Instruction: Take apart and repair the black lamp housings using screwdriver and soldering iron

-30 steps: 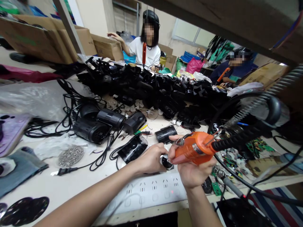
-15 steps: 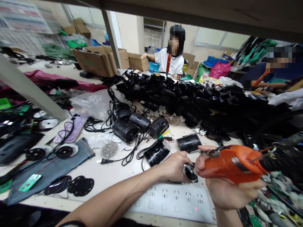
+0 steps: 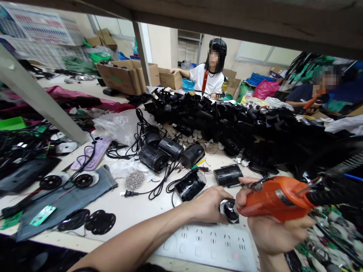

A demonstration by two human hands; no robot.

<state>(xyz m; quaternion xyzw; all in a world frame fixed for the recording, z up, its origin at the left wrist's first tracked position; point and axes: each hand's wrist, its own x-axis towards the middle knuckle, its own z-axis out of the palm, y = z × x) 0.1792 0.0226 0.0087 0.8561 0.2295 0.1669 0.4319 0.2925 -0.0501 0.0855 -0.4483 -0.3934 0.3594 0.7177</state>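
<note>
My right hand [image 3: 272, 226] is wrapped round an orange electric screwdriver [image 3: 275, 198], which points left. Its tip is hidden behind my fingers. My left hand [image 3: 211, 204] grips a small round black part with a shiny face [image 3: 230, 210], just left of the screwdriver's nose; whether the tool touches it I cannot tell. Beyond my left hand lies a black cylindrical housing [image 3: 189, 185] with a cord, and a black curved shell [image 3: 228, 175] rests farther right. A white power strip [image 3: 207, 245] with a red light lies below my hands.
Several black housings [image 3: 154, 156] with cords lie mid-table, near a round pile of screws [image 3: 134, 180]. Black discs [image 3: 100, 221] lie front left beside a grey cloth [image 3: 70, 200]. A heap of black parts [image 3: 215, 117] fills the back. A co-worker [image 3: 210, 77] sits opposite; another is far right.
The view has shifted slightly, so the scene sits a little lower and farther right. Both hands keep their grips, and the screwdriver stays close to the round part.
</note>
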